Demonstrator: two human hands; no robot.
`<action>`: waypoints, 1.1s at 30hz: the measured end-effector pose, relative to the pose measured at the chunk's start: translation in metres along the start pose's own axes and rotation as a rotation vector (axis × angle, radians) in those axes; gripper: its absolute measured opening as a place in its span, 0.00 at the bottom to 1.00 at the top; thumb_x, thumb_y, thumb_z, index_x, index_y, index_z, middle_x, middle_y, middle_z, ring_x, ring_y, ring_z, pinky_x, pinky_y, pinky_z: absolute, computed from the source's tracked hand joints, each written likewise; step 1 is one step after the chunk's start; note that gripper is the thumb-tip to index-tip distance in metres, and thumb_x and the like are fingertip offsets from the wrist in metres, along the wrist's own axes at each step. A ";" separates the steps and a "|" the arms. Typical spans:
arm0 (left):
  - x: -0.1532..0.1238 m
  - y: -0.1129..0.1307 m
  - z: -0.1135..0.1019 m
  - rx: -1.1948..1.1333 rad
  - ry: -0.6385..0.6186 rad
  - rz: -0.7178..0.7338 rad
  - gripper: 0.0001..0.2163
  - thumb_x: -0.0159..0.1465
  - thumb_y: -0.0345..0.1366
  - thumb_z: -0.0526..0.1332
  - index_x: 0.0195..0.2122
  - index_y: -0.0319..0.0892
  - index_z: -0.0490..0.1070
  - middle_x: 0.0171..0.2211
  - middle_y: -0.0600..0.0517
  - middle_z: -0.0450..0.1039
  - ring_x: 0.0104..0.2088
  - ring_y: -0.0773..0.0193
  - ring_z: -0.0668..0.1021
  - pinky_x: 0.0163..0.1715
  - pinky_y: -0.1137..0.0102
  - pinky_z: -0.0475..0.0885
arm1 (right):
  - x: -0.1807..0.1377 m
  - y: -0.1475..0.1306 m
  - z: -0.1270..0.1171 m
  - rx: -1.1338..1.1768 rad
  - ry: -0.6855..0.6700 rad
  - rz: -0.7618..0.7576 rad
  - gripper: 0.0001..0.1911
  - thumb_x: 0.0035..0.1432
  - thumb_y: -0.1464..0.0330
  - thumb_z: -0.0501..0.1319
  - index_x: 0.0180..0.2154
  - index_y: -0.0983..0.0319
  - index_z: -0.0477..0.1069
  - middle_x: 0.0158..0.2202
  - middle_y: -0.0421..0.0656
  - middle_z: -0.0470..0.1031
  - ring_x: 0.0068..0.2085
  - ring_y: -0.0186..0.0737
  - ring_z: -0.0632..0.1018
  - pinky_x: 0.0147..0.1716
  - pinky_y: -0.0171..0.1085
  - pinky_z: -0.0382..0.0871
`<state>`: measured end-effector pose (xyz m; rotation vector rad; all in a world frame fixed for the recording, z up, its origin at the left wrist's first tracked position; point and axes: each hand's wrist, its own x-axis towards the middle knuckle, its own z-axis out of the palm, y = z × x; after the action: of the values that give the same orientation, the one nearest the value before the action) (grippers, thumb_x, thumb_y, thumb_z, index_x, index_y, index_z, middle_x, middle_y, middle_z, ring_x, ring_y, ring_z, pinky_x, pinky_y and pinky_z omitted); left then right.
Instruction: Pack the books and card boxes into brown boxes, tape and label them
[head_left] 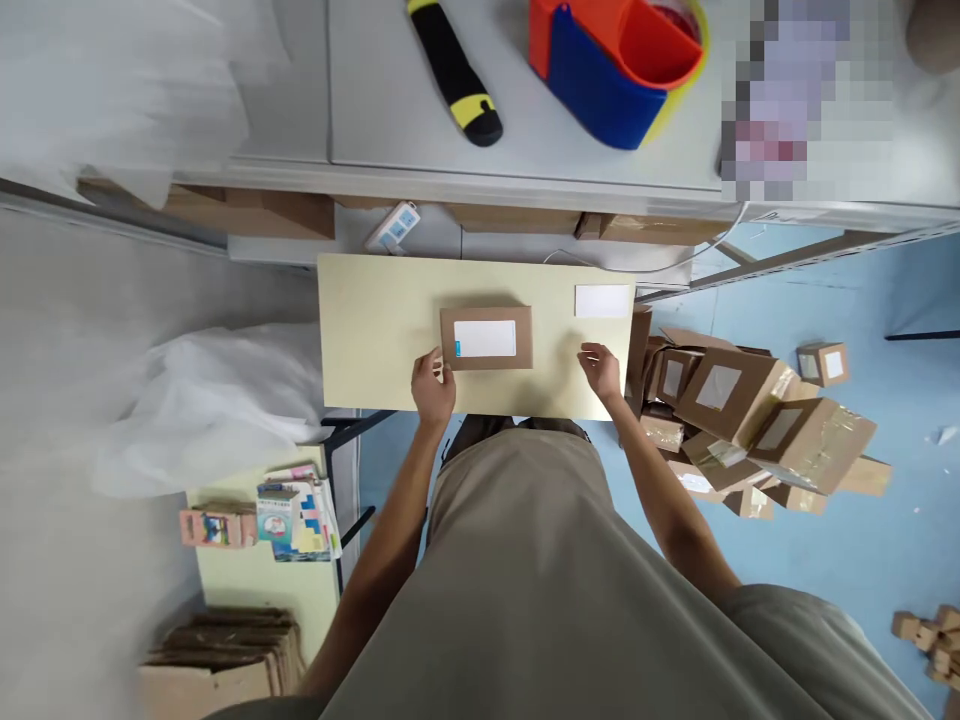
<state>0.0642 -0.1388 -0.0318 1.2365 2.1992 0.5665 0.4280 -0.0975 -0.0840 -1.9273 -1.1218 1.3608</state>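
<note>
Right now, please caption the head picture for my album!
Left hand beside a labelled box, right hand above the table.

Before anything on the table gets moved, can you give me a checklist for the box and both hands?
1. Brown box resting on the table: ok.
2. White label facing up: ok.
3. Left hand touching the box: cannot tell; it's at the near left corner.
4. Right hand apart from the box: ok.
5. White rectangle clear of the box: ok.
6. What's inside the box: cannot tell.

Brown box [523,340] — white label [487,338]
</note>
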 end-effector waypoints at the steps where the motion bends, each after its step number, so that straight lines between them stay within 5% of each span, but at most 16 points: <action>1: -0.003 0.011 0.004 0.010 0.022 0.034 0.21 0.70 0.29 0.58 0.63 0.44 0.78 0.60 0.38 0.80 0.58 0.46 0.83 0.62 0.51 0.80 | 0.008 0.006 -0.012 -0.019 0.027 0.000 0.12 0.64 0.58 0.69 0.44 0.58 0.80 0.53 0.54 0.86 0.49 0.54 0.87 0.62 0.60 0.82; 5: -0.007 0.068 0.044 -0.072 -0.043 0.157 0.21 0.73 0.31 0.59 0.65 0.44 0.77 0.61 0.38 0.79 0.61 0.46 0.82 0.68 0.50 0.77 | 0.041 0.021 -0.050 -0.073 0.136 -0.020 0.15 0.66 0.58 0.66 0.46 0.61 0.82 0.52 0.58 0.86 0.49 0.56 0.87 0.60 0.58 0.82; 9: 0.002 0.126 0.119 -0.279 -0.319 0.220 0.20 0.73 0.34 0.64 0.65 0.47 0.77 0.62 0.41 0.81 0.63 0.49 0.83 0.69 0.53 0.77 | 0.073 0.024 -0.068 -0.103 0.240 -0.036 0.18 0.68 0.61 0.64 0.51 0.65 0.82 0.52 0.60 0.86 0.50 0.55 0.87 0.59 0.54 0.82; 13: 0.029 0.158 0.197 -0.389 -0.467 0.019 0.22 0.70 0.30 0.67 0.64 0.44 0.78 0.62 0.38 0.82 0.58 0.49 0.86 0.64 0.53 0.80 | 0.102 0.025 -0.072 -0.175 0.256 -0.022 0.18 0.69 0.63 0.63 0.53 0.66 0.83 0.55 0.62 0.84 0.46 0.53 0.87 0.56 0.51 0.83; 16: 0.051 0.162 0.235 -0.382 -0.493 -0.097 0.24 0.66 0.26 0.68 0.63 0.42 0.78 0.64 0.36 0.81 0.59 0.46 0.85 0.62 0.52 0.80 | 0.116 0.029 -0.071 -0.229 0.243 -0.018 0.18 0.70 0.63 0.63 0.54 0.67 0.83 0.55 0.61 0.83 0.44 0.51 0.87 0.56 0.50 0.83; 20: 0.062 0.156 0.254 -0.414 -0.521 -0.118 0.28 0.64 0.25 0.66 0.66 0.43 0.76 0.67 0.38 0.78 0.61 0.48 0.84 0.62 0.53 0.80 | 0.121 0.036 -0.068 -0.231 0.215 -0.015 0.19 0.72 0.63 0.62 0.54 0.67 0.83 0.56 0.61 0.81 0.45 0.52 0.87 0.56 0.50 0.82; 26: 0.054 0.156 0.253 -0.442 -0.471 -0.122 0.29 0.63 0.25 0.68 0.67 0.43 0.76 0.66 0.38 0.79 0.60 0.48 0.84 0.62 0.53 0.81 | 0.119 0.039 -0.062 -0.168 0.196 -0.004 0.21 0.74 0.58 0.60 0.56 0.65 0.82 0.56 0.60 0.82 0.47 0.54 0.86 0.57 0.51 0.82; 33: 0.056 0.177 0.257 -0.451 -0.309 -0.196 0.13 0.61 0.37 0.76 0.46 0.42 0.83 0.39 0.48 0.87 0.42 0.56 0.88 0.47 0.65 0.83 | 0.124 0.034 -0.058 -0.143 0.263 0.023 0.17 0.70 0.55 0.66 0.49 0.62 0.81 0.52 0.56 0.85 0.45 0.51 0.85 0.55 0.49 0.82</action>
<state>0.3179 0.0200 -0.1357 0.8007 1.7804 0.6912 0.5118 -0.0068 -0.1523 -2.1531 -1.0945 1.0232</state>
